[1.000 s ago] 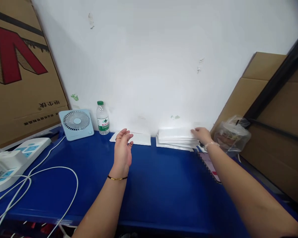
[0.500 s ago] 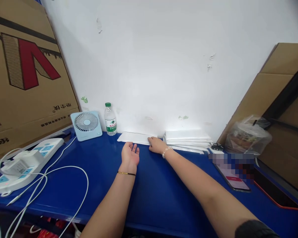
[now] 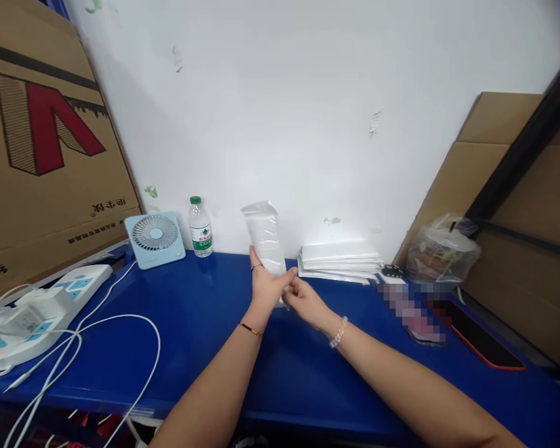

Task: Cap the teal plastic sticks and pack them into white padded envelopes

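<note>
A long, flat white packet (image 3: 264, 239) in clear, crinkled plastic stands tilted above the table in front of the wall. My left hand (image 3: 267, 285) is closed around its lower part, thumb across the near side. At the packet's bottom end, my right hand (image 3: 307, 303) pinches the edge, its fingertips close to the left thumb. The hands cover part of the lower end. A stack of similar flat white packets (image 3: 338, 260) lies on the table against the wall, to the right of my hands.
On the blue table (image 3: 191, 348) stand a light blue fan (image 3: 155, 239) and a water bottle (image 3: 200, 228). A power strip (image 3: 46, 317) with a white cable lies left. Phones (image 3: 483, 336) and a bagged container (image 3: 441, 255) are right. Cardboard boxes (image 3: 51, 124) flank both sides.
The white packet that lay flat by the wall is now lifted and tilted upright. My left hand has closed around it, and my right hand has moved to its lower end.
</note>
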Demonstrator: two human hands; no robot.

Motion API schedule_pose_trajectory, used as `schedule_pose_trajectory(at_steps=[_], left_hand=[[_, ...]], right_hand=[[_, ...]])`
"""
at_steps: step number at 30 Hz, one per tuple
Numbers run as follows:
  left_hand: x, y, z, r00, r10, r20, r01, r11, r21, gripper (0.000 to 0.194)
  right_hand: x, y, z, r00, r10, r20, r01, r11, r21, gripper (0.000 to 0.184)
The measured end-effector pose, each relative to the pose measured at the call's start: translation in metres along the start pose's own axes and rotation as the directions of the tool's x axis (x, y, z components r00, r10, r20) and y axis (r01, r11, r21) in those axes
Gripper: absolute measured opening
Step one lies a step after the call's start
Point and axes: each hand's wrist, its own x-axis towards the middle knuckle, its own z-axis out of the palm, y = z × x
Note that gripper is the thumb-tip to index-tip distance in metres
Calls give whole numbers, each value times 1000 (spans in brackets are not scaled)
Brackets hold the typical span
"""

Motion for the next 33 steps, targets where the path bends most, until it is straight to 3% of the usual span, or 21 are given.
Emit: schedule_pose_trajectory(at_steps=[3,6,9,11,13,16,20,24,29,33], left_hand=[[-6,7,4,985,165,45,-171,962,212,90],[-2,21,-3,964,172,202,-227,929,291,75],[9,38,-4,955,40,294,-154,913,378,61],[15,47,3,940,4,340,-160,887,433,49],[18,54,17,911,69,406,-272,841,468,34],[16,63,41,835,164,525,-455,742,492,22],[10,77,69,788,98,607,-498,681,537,24],[9,92,82,755,121,644,-577,587,567,28],[11,112,82,611,0,792,-759,283,586,22],[5,129,84,590,-32,807,-798,124,589,17]], right_hand=[[-23,-7,-6,996,39,84,-57,972,229,38],[-37,-3,-37,974,165,-158,-76,885,460,33],[-43,8,-71,856,272,-440,17,835,550,37],[-43,14,-84,796,325,-510,-6,848,531,40],[-42,17,-86,768,387,-511,-50,832,553,41],[-38,20,-78,742,491,-456,-39,711,702,36],[-35,24,-71,712,575,-403,9,567,824,23],[-33,26,-68,693,584,-424,8,581,814,16],[-34,28,-63,703,554,-447,2,627,779,12],[-34,32,-60,717,531,-452,-52,687,725,14]])
